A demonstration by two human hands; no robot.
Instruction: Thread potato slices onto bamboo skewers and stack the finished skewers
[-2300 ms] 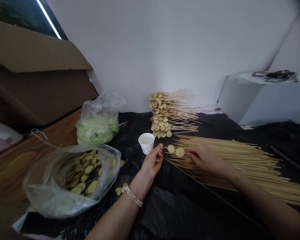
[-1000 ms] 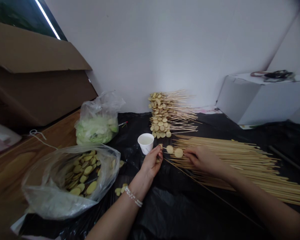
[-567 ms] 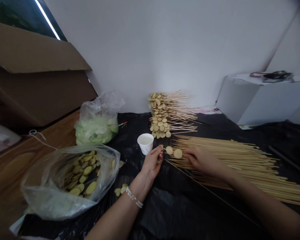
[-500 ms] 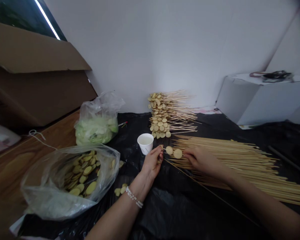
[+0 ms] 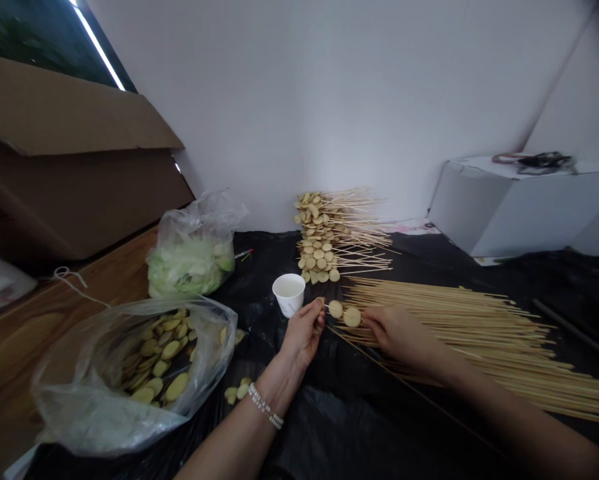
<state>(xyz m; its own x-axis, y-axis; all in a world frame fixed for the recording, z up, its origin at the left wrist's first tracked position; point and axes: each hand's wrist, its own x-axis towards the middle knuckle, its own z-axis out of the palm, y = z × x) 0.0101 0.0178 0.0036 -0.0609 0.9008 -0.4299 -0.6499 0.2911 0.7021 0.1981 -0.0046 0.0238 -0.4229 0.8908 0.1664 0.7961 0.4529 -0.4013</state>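
- My left hand (image 5: pixel 303 333) pinches a bamboo skewer (image 5: pixel 344 313) near its tip, fingers held narrow.
- My right hand (image 5: pixel 402 335), also narrow, grips the outer of two potato slices (image 5: pixel 352 317) threaded on that skewer.
- A paper cup (image 5: pixel 288 294) stands just beside my left hand.
- A pile of bare skewers (image 5: pixel 459 333) lies under my right hand, on black plastic sheeting (image 5: pixel 324 427).
- Farther out are a stack of loaded skewers (image 5: pixel 324 247) and, to the left, a plastic bag of slices (image 5: pixel 89 407).

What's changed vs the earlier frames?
The right hand has pushed the two pale round slices along the bamboo skewer toward the left hand, which keeps its hold near the tip. The whole view also shifted slightly down and left. The paper cup, loaded skewers and bagged slices stayed put.
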